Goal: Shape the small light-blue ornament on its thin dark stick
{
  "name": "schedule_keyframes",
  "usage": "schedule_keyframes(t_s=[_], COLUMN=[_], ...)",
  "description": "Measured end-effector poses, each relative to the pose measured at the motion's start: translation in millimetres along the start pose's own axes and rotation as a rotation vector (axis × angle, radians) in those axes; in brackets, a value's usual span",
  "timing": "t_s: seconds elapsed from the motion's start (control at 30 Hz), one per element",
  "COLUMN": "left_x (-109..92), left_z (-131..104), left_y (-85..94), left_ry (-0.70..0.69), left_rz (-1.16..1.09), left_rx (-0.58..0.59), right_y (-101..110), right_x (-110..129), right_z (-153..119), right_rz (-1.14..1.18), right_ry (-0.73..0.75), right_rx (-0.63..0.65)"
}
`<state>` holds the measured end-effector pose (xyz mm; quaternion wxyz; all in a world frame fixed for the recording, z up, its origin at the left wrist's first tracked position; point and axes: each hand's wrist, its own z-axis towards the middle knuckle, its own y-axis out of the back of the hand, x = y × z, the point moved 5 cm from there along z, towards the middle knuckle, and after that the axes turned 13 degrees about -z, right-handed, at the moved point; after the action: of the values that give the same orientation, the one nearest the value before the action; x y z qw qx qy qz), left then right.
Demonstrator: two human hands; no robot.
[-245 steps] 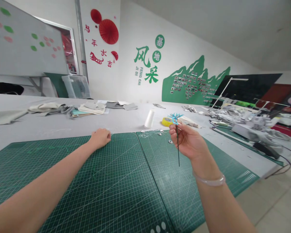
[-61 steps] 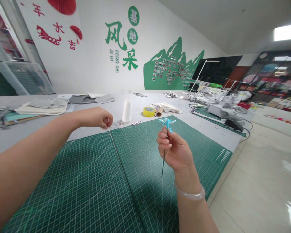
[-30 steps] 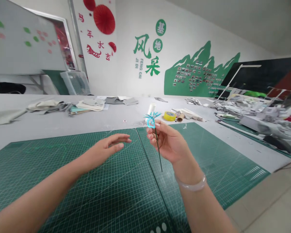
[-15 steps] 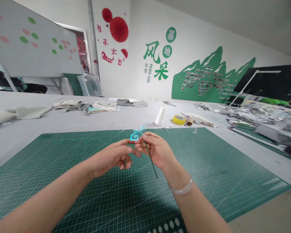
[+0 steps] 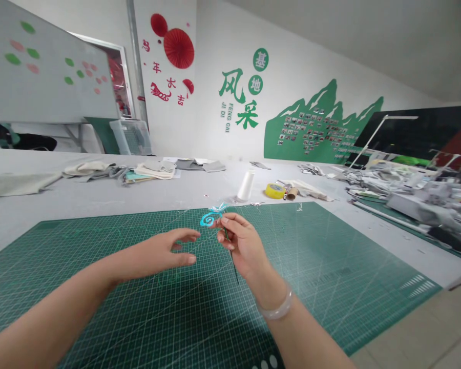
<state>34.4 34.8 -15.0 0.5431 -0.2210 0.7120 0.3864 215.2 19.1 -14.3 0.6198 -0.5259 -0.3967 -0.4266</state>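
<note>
Right hand [image 5: 241, 245] up over the green cutting mat [image 5: 315, 256], fingers [image 5: 230, 221] pinched tight on a thin dark wire stem [image 5: 233, 264]; the stem hangs down past the palm, clear of the mat, and at its top sits a small turquoise flower [image 5: 211, 216] with a curled spiral petal; the flower pokes out just above the fingertips. Left hand [image 5: 162, 251] hovers just beside it, fingers spread loose and holding nothing; thumb and forefinger point toward the flower, a small gap between them and it. A pale bangle [image 5: 276, 310] rings the right wrist. Farther back on the grey worktop [image 5: 100, 197], well apart from the hands: a white thread cone [image 5: 246, 185], a yellow tape roll [image 5: 275, 190] just beside it, folded fabric pieces [image 5: 153, 170] off to the left.
</note>
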Motion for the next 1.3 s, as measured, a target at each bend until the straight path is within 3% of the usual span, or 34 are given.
schedule_keyframes(t_s=[0.07, 0.13, 0.27, 0.37, 0.47, 0.57, 0.7, 0.77, 1.0, 1.13, 1.3], left_x=[-6, -11, -19, -14, -1, 3, -12, -18, -25, -32, -46], left_z=[2, 4, 6, 6, 8, 5, 1, -2, -7, -12, -19], left_y=[3.8, -4.6, -36.6, -50.2, -44.5, -30.8, -26.4, -22.9, -2.9, 2.3, 1.9], left_ry=[-0.101, -0.167, -0.263, -0.218, -0.128, -0.164, -0.295, -0.354, -0.52, -0.586, -0.713], left_rz=[-0.086, -0.334, -0.831, -1.025, -1.139, -1.287, -1.47, -1.503, -1.479, -1.443, -1.258], left_rx=[-0.13, -0.174, -0.082, -0.02, -0.14, -0.301, -0.189, -0.197, -0.406, -0.513, -0.505], right_y=[-4, -8, -13, -12, -6, 1, 5, 4, -3, -8, -18], right_x=[2, 5, 6, 6, 5, 2, -5, -10, -22, -23, -19], right_z=[-3, -6, -9, -9, -5, -1, 2, 3, -1, -5, -11], right_rz=[-0.076, -0.147, -0.209, -0.195, -0.135, -0.046, 0.086, 0.152, 0.265, 0.253, 0.161], right_ry=[0.014, 0.038, 0.067, 0.081, 0.065, 0.042, -0.024, -0.071, -0.134, -0.093, 0.02], right_rx=[0.009, 0.006, -0.009, -0.016, -0.048, -0.089, -0.096, -0.092, -0.081, -0.115, -0.108])
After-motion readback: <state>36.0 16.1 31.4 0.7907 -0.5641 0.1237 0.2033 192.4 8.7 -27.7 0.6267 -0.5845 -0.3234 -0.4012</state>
